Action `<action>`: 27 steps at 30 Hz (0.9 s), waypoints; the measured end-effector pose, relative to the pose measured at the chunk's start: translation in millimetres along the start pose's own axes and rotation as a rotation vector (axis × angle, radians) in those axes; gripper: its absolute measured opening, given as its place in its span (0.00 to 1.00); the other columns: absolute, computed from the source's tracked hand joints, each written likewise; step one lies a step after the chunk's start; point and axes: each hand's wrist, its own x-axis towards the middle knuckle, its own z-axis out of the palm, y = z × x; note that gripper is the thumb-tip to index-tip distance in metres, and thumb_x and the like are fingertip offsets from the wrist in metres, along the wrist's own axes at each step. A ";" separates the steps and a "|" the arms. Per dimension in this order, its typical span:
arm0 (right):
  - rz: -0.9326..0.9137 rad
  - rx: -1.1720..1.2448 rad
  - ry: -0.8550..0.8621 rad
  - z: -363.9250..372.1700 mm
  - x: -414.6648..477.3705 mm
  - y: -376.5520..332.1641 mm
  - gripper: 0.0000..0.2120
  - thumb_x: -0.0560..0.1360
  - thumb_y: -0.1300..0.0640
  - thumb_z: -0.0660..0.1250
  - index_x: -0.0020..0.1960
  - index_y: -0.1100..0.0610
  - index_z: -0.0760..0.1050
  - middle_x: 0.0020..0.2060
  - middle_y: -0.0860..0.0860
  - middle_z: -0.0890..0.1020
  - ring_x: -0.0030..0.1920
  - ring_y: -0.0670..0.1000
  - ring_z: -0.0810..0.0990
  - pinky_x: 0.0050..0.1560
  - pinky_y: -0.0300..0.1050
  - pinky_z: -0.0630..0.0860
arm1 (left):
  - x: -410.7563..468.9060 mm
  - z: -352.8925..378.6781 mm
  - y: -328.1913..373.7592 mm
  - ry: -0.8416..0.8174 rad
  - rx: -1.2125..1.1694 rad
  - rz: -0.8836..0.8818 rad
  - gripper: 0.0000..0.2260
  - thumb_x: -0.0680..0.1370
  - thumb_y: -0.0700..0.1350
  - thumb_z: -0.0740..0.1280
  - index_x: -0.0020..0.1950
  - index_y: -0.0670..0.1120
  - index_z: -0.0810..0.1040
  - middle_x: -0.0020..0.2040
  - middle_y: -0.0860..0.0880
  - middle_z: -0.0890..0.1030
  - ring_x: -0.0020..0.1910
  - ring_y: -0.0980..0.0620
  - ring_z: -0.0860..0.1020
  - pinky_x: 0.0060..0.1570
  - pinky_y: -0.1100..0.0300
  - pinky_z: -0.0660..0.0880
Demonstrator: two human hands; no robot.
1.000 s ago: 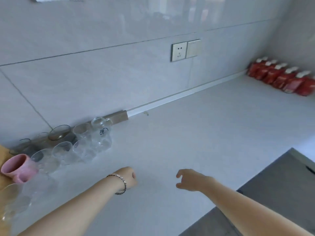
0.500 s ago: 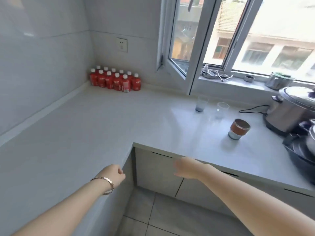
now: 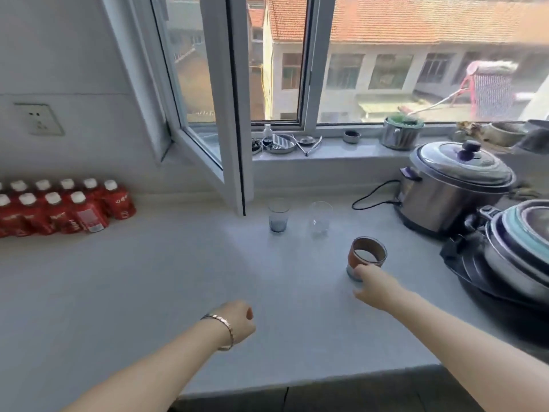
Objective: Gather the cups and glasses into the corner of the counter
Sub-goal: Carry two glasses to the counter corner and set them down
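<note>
The brown-banded cup (image 3: 367,254) is standing upright on the tabletop (image 3: 154,281), near the front right, with the right hand (image 3: 375,285) reaching in at its near side. The fingertips (image 3: 358,270) are touching or almost touching the cup's lower wall, but the fingers are not wrapping around it, so the right hand is reading as spread and not yet clamped on anything. The left hand (image 3: 237,321) is hovering low over the bare tabletop, well apart from the cup, curled loosely into a fist and holding nothing.

Behind the cup, 2 glasses are standing side by side: a blue-tinted glass (image 3: 278,217) and a clear glass (image 3: 320,217), both farther from the hands and close under the open window sash (image 3: 228,120).

What could go wrong: a push from the fingertips low on the cup, before the grip is closing, could be sliding or tipping it toward the stacked pans (image 3: 517,248) just to its right. Reaching past it for the glasses, the forearm could be knocking the cup over, and the clear glass is easy to misjudge against the pale tabletop. The cooker's cord (image 3: 374,194) is lying just beyond the clear glass and could be snagging a lifted hand.
</note>
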 end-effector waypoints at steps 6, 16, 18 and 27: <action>0.160 0.027 0.084 -30.5 74.3 28.6 0.42 0.66 0.40 0.71 0.73 0.53 0.57 0.72 0.53 0.60 0.70 0.58 0.61 0.65 0.54 0.67 | 80.9 -32.5 47.0 -0.009 0.005 0.074 0.14 0.74 0.47 0.61 0.59 0.49 0.75 0.59 0.49 0.79 0.57 0.47 0.77 0.57 0.58 0.73; -0.147 0.099 -0.155 -21.4 159.3 67.3 0.38 0.66 0.43 0.68 0.73 0.48 0.59 0.66 0.48 0.68 0.68 0.53 0.66 0.63 0.44 0.68 | 185.3 -47.1 123.4 -0.017 -0.091 -0.031 0.13 0.76 0.47 0.60 0.59 0.47 0.76 0.60 0.48 0.79 0.58 0.48 0.77 0.54 0.60 0.73; -0.194 0.133 -0.164 -24.2 169.7 76.9 0.36 0.65 0.43 0.68 0.71 0.46 0.62 0.64 0.47 0.70 0.66 0.52 0.68 0.62 0.43 0.68 | 202.8 -49.2 141.4 -0.013 -0.130 -0.067 0.13 0.77 0.46 0.60 0.59 0.46 0.76 0.60 0.48 0.79 0.58 0.47 0.78 0.53 0.60 0.72; -0.229 0.141 -0.038 -73.3 262.2 98.9 0.33 0.63 0.41 0.69 0.63 0.50 0.65 0.59 0.49 0.72 0.60 0.53 0.72 0.54 0.44 0.71 | 301.9 -77.9 218.6 0.274 -0.316 -0.103 0.40 0.72 0.49 0.69 0.76 0.48 0.47 0.77 0.47 0.53 0.71 0.45 0.65 0.55 0.57 0.71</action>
